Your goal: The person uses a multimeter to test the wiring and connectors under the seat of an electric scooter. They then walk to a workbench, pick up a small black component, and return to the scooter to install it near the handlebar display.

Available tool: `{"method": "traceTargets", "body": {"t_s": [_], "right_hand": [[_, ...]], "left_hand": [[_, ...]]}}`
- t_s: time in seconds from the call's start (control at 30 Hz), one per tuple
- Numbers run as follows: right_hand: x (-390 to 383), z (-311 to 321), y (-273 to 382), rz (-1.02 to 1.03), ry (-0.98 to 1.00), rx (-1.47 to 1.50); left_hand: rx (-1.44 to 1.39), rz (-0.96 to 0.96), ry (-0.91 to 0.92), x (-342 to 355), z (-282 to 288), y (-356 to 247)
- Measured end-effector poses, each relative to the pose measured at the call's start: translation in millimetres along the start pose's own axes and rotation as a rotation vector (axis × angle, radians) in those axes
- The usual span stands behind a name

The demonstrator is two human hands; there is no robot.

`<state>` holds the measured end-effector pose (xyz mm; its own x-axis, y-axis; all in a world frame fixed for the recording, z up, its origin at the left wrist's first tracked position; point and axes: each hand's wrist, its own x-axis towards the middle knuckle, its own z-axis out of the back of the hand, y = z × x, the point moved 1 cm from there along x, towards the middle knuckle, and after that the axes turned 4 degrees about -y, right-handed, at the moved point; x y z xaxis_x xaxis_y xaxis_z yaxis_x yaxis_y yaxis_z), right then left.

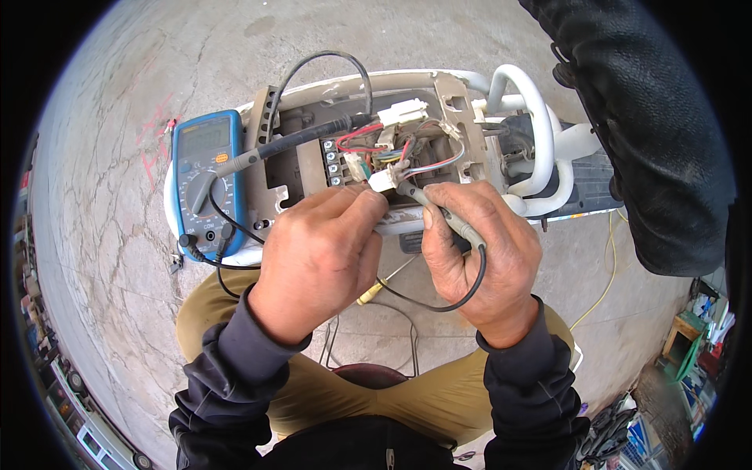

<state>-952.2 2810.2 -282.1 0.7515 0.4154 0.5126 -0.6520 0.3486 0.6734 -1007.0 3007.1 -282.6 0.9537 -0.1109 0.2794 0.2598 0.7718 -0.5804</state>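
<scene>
My right hand [489,251] is closed around a grey test probe [448,215] with a black lead looping below it. Its dark tip end meets a white plug connector [384,182] with several coloured wires. From the other side, my left hand [325,243] pinches at this connector; its fingertips are partly hidden. Left of my hands, a blue multimeter [207,176] lies on the white-framed vehicle body [286,192], its display too faint to read. A second grey probe [236,163] crosses the meter's right edge, in line with a thick black cable [309,135].
Another white connector [403,113] and a row of screw terminals [332,162] are just beyond my hands. White tube rails [529,129] rise at the right. A black padded seat [658,149] stands at the upper right. Below lies a screwdriver with a yellow handle [370,294].
</scene>
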Motion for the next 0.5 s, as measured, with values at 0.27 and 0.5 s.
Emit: {"method": "traceTargets", "body": {"t_s": [0.27,0.5], "right_hand": [[9.5,0.7,10.7,-0.106,0.023,-0.031],[29.8,-2.7,24.4,-0.131,0.059,-0.062]], "left_hand": [[0.034,-0.042,-0.024,-2.0,-0.7,-1.5],[0.005,-0.039,-0.027,-3.6,0.3,-2.1]]}}
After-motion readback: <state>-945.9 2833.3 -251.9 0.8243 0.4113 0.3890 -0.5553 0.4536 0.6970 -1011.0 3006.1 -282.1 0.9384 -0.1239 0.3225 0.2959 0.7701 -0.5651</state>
